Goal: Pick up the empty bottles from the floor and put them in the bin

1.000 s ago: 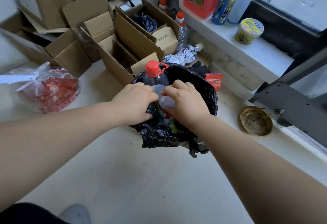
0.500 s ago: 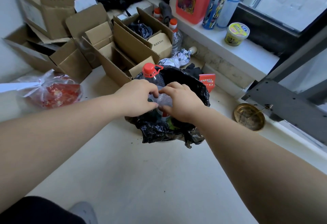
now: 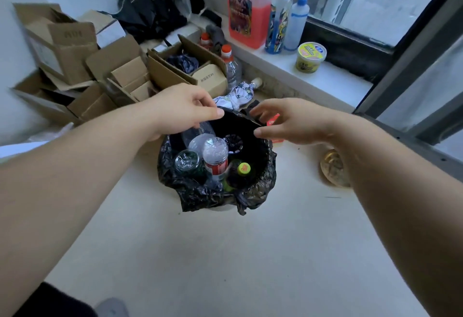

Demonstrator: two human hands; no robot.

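A bin lined with a black bag (image 3: 200, 196) stands on the pale floor. Inside it are a clear bottle with a red label (image 3: 215, 153), a green-tinted bottle (image 3: 186, 162), a dark bottle with a yellow cap (image 3: 243, 168) and a large clear bottle (image 3: 200, 131) leaning at the back. My left hand (image 3: 180, 106) hovers over the bin's far left edge, its fingertips pinched at the bag's rim. My right hand (image 3: 293, 121) is over the far right edge, thumb and fingers apart around the rim. A red-capped clear bottle (image 3: 231, 68) stands on the floor behind the bin.
Open cardboard boxes (image 3: 120, 76) crowd the back left. A white patterned bundle (image 3: 238, 93) and a small red pack (image 3: 274, 118) lie behind the bin. A brass dish (image 3: 333, 168) sits on the floor at right. The windowsill holds a pink jug (image 3: 250, 8) and a yellow tub (image 3: 310, 57).
Both hands have lifted off the bottles and moved apart to the bag's far rim. The large red-capped bottle now sits lower in the bin. The camera has tilted further down.
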